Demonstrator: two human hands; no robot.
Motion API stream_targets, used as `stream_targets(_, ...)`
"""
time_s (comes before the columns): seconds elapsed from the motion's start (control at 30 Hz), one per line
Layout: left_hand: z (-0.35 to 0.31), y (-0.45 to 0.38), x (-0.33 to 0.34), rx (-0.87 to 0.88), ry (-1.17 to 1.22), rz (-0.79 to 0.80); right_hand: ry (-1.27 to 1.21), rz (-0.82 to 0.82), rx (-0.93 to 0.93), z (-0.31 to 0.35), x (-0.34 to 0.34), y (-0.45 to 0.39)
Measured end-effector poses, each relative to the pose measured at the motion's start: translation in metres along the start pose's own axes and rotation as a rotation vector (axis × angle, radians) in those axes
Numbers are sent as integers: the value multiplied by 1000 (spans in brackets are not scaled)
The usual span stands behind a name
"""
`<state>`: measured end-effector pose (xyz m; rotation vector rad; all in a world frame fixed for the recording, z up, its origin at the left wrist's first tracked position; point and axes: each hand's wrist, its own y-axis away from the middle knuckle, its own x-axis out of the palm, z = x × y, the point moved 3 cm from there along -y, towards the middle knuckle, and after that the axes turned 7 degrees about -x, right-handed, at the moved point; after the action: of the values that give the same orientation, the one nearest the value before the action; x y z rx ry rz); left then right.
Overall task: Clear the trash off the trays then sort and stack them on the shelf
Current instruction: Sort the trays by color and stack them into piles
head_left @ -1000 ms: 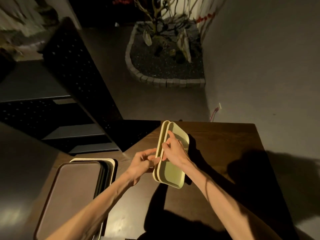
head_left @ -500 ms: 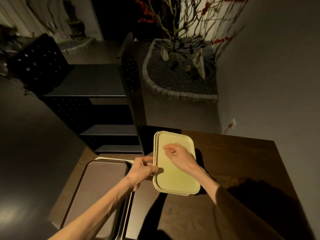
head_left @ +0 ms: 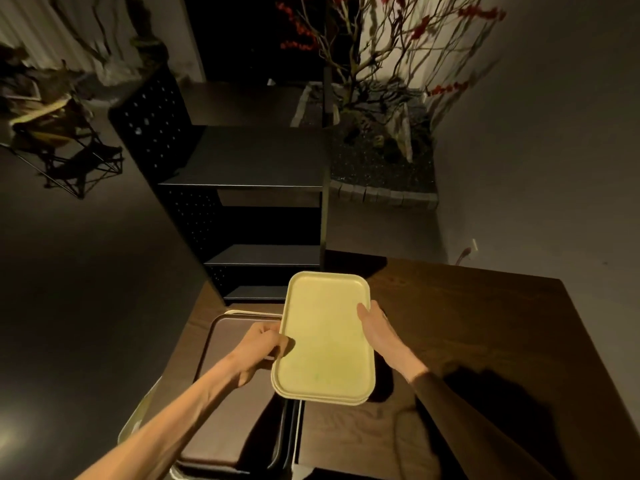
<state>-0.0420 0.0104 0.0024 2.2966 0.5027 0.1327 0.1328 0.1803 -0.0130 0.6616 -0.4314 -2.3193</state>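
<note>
Trays are the business here, and none of them shows any brand, label or writing. At far left a wire-frame stand [head_left: 74, 157] sits on the dark floor [head_left: 69, 289], blurred. Nearer, a brown tray [head_left: 228, 427] tops a stack of larger trays lying on the left part of the wooden table [head_left: 467, 341], with a pale rim showing beneath it. The left hand [head_left: 258, 349] has its fingers curled round the left edge of the yellow trays [head_left: 325, 341], at least two nested together, held flat above the table and overlapping the brown stack's right side. The right hand [head_left: 375, 327] grips their right edge, thumb on top and fingers hidden below. Behind the table stands a black shelf [head_left: 256, 161] with perforated side panels and several bare levels. Right of it, a stone-edged planter [head_left: 381, 192] holds bare branches [head_left: 398, 46] with red berries, against a plain grey wall [head_left: 554, 150]. The room is dim.
</note>
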Motion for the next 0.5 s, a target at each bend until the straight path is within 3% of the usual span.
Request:
stream_targets(0.27,54,-7,-75,-77,-197,-161,43,172,5,-8,83,3)
stream_targets(0.5,112,-16,-138,-149,-361,-320,6,296,130,-37,161,-4)
